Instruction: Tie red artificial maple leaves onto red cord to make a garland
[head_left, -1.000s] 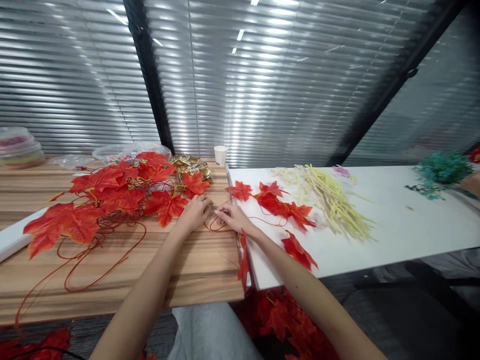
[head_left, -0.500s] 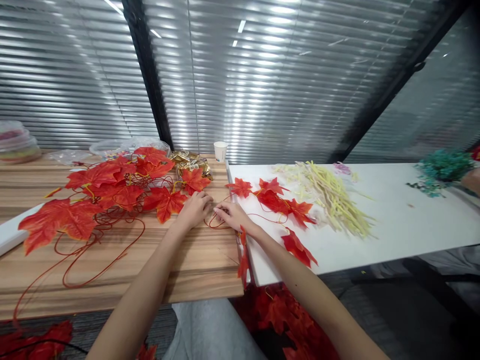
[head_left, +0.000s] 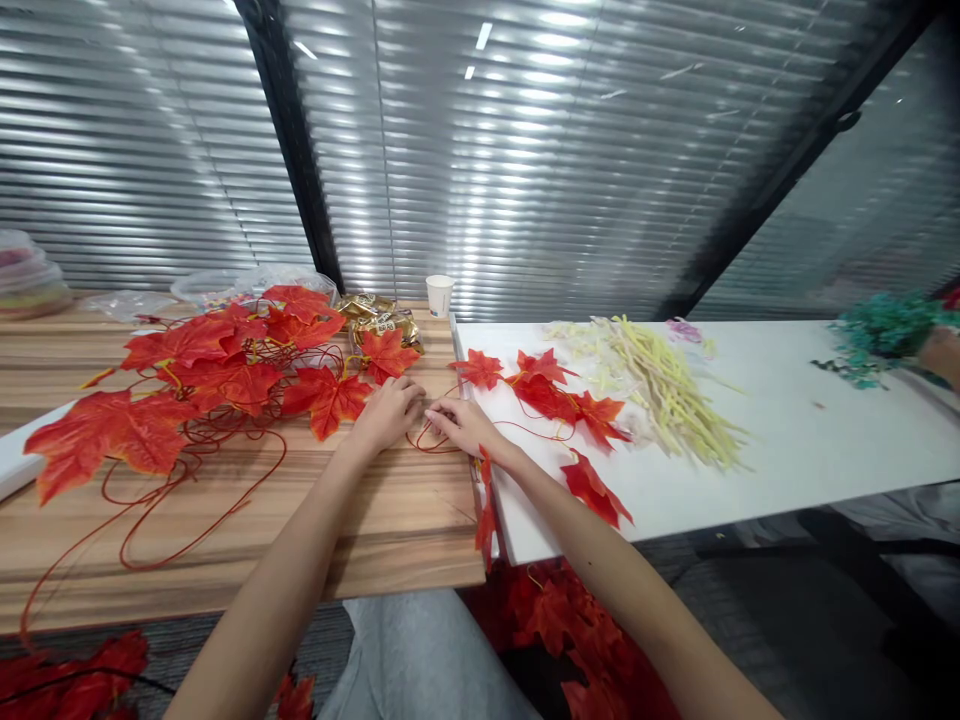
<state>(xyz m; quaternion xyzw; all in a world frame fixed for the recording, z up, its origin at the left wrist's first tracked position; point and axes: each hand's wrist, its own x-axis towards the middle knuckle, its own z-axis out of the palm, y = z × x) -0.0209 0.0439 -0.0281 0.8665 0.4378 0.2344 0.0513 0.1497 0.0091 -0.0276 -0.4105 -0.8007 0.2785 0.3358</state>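
My left hand (head_left: 390,412) is closed over the wooden tabletop, its fingertips pinched around something too small to make out. Facing it, my right hand (head_left: 466,425) is closed on a thin red cord (head_left: 431,446), which loops below the fingers and runs off to the right. Several red artificial maple leaves (head_left: 544,385) lie along that cord on the white table. One more leaf (head_left: 486,510) hangs at the gap by my right wrist. Left of my hands is a heap of red maple leaves (head_left: 232,380) with tangled cord.
Gold-wrapped packets (head_left: 386,325) and a paper cup (head_left: 439,296) stand at the back. Yellow stems (head_left: 667,395) lie on the white table (head_left: 787,440). Far right, another person's hand (head_left: 941,355) is by a teal plant (head_left: 877,335). More red leaves (head_left: 577,630) are below the table edge.
The view has shifted slightly. My hands stay close together in nearly the same place, with small finger movements at the cord.
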